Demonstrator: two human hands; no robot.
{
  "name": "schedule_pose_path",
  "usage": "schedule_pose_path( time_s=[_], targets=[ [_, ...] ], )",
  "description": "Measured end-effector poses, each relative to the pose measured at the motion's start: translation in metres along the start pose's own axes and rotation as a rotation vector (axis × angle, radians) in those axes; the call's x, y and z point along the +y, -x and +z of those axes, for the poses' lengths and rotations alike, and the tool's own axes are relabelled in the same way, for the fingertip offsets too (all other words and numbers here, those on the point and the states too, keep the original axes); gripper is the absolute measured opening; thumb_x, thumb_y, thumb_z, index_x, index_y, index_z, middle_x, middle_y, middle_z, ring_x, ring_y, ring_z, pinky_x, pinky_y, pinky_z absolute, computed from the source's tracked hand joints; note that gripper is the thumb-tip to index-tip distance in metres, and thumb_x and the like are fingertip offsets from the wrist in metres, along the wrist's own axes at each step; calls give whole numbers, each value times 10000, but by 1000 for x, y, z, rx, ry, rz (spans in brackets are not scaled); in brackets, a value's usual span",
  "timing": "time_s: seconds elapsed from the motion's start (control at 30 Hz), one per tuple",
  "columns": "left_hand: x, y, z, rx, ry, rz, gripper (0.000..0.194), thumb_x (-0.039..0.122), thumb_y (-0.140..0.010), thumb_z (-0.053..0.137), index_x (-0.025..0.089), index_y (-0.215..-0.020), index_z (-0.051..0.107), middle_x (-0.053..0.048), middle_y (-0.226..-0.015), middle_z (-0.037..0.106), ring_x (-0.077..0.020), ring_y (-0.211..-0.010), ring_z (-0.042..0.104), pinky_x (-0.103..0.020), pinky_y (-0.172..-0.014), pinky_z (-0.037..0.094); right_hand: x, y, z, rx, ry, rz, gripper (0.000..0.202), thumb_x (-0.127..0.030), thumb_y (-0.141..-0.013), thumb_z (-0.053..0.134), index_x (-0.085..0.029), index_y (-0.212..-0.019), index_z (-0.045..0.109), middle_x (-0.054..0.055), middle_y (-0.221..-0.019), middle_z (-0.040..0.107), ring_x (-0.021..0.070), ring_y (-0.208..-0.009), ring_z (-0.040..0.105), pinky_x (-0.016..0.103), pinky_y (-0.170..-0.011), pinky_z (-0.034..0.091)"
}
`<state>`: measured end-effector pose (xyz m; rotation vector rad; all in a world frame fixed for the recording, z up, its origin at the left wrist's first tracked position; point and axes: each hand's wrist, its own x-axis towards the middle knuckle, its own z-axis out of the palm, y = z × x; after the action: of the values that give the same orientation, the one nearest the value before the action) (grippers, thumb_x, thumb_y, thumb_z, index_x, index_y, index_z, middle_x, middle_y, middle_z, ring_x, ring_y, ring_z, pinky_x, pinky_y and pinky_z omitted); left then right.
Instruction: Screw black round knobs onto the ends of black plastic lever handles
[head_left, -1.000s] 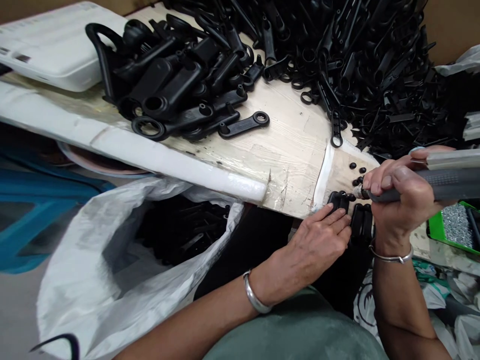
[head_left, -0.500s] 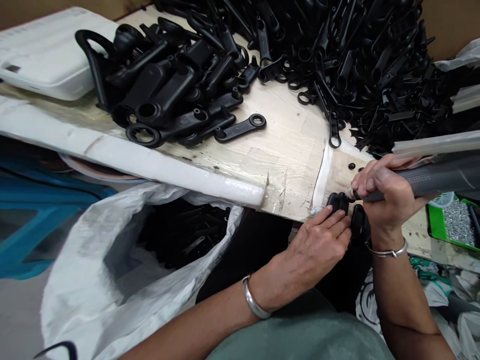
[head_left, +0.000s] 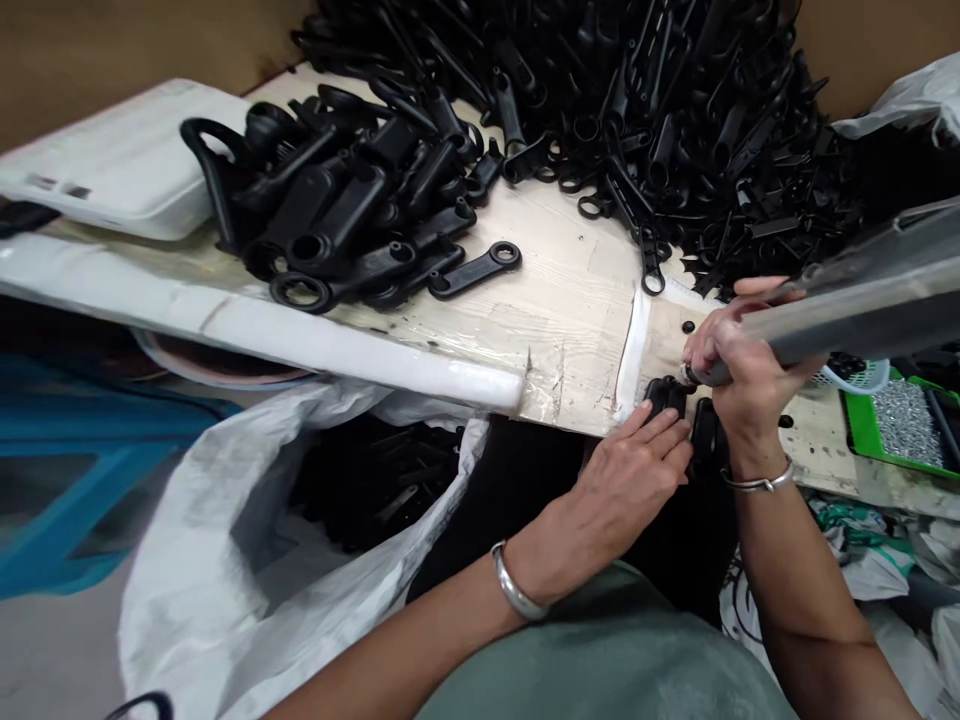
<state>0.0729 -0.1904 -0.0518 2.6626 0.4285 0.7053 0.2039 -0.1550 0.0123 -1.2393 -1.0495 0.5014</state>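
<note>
At table edge (head_left: 562, 345) | smooth black parts (head_left: 661, 396) | left fingers (head_left: 651, 430) extended atop | right fingers (head_left: 709, 345) gripping grey tool (head_left: 825, 335)

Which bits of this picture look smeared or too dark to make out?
In the head view, the grey tool in the right hand looks smeared; blue plastic at left is soft; black parts inside the white sack sink into shadow.

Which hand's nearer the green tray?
Right. The right hand, gripping the gray tool, is left of the green tray; the left hand is farther left, touching black parts.
</note>
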Motion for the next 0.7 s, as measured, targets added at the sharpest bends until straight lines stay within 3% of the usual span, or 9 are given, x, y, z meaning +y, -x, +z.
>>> schedule_pose_path(
  time_s=[0.1, 0.23, 0.37, 0.47, 0.53, 0.6, 0.7],
  targets=[
    [-1, -2, 2, -14, -5, -14, 227, 224, -936, 621, 124, -1138, 651, -119, -1290, 668, -226, -1316, 547, -425, -1155, 379, -17, -2, 0, 63, -106, -88, 259, -212, -662, 700, -253, -885, 574, -104, -495, 523, 120, -381, 482, 282, -423, 460],
    [-4, -3, -1, -12, 6, -4, 230, 249, -936, 627, 126, -1127, 657, -110, -1278, 676, -224, -1288, 574, -424, -1137, 412, -48, -9, -17, 279, -208, -250, 231, -158, -616, 640, -247, -821, 585, -118, -449, 489, 105, -348, 432, 266, -390, 435],
    [-13, 1, -15, 23, 134, 55, 221, 273, -958, 594, 143, -1126, 654, -96, -1264, 683, -202, -1224, 622, -398, -1097, 468, -65, -2, -63, 429, -160, -279, 239, -115, -580, 630, -210, -799, 613, -88, -442, 480, 106, -356, 413, 266, -368, 409],
    [-22, -2, -23, 205, 214, -16, 261, 265, -986, 541, 147, -1207, 614, -122, -1304, 646, -189, -1234, 606, -374, -1063, 501, -63, 16, -102, 561, -90, -254, 204, -115, -586, 638, -210, -767, 625, -68, -439, 486, 104, -367, 405, 262, -383, 413],
    [-27, -12, -24, 273, 187, -44, 329, 275, -978, 553, 150, -1282, 561, -141, -1322, 615, -223, -1258, 571, -423, -1062, 493, -58, 30, -123, 633, -73, -214, 182, -120, -601, 646, -214, -756, 630, -62, -439, 478, 103, -381, 409, 255, -400, 421],
    [-30, -27, -19, 213, 127, -35, 440, 297, -949, 602, 160, -1352, 495, -153, -1335, 577, -266, -1257, 536, -463, -1037, 487, -54, 44, -137, 691, -54, -179, 186, -109, -608, 654, -222, -755, 633, -63, -445, 482, 106, -394, 424, 250, -414, 432],
    [-29, -51, -10, -1, 23, -36, 561, 329, -910, 658, 162, -1398, 438, -153, -1303, 552, -277, -1147, 542, -425, -946, 497, -50, 61, -148, 739, -4, -151, 210, -87, -628, 653, -234, -777, 631, -69, -459, 508, 112, -409, 455, 250, -439, 456]
  ],
)
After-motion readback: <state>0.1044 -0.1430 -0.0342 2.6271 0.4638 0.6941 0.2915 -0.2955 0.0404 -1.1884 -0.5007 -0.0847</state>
